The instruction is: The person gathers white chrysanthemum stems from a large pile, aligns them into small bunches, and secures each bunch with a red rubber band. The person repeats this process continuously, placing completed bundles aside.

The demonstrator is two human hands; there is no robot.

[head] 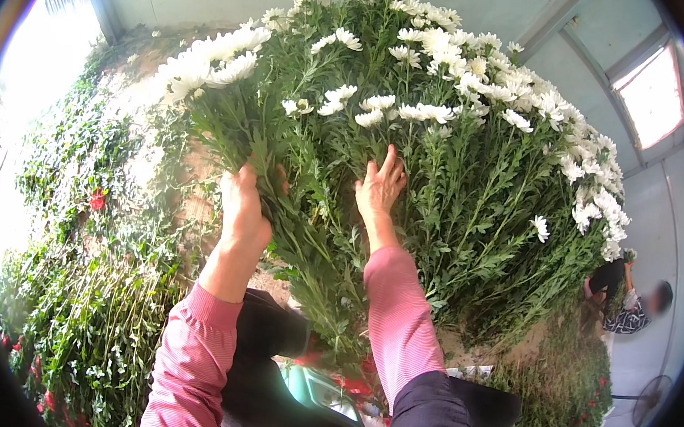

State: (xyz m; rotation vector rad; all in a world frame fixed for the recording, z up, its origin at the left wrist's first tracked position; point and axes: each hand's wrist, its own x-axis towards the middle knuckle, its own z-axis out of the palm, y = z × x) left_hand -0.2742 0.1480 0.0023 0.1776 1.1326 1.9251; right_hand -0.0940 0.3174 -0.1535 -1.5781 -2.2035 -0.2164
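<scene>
My left hand (246,204) grips a bunch of white chrysanthemums (212,64) by its leafy green stems. The blooms of this bunch point up and to the left, and its stem ends trail down toward my knees. Fingers spread, my right hand (381,183) reaches into a large heap of white chrysanthemums (469,181) in front of me. Its fingertips touch or come close to the leaves just below a few blooms (379,110). Nothing is plainly held in that hand.
Cut stems and leaves (104,292) cover the floor at left, with red bits among them. Another person (632,311) sits at the far right, beyond the heap. A fan (653,402) stands near the right wall. Below my arms is a pale green object (318,390).
</scene>
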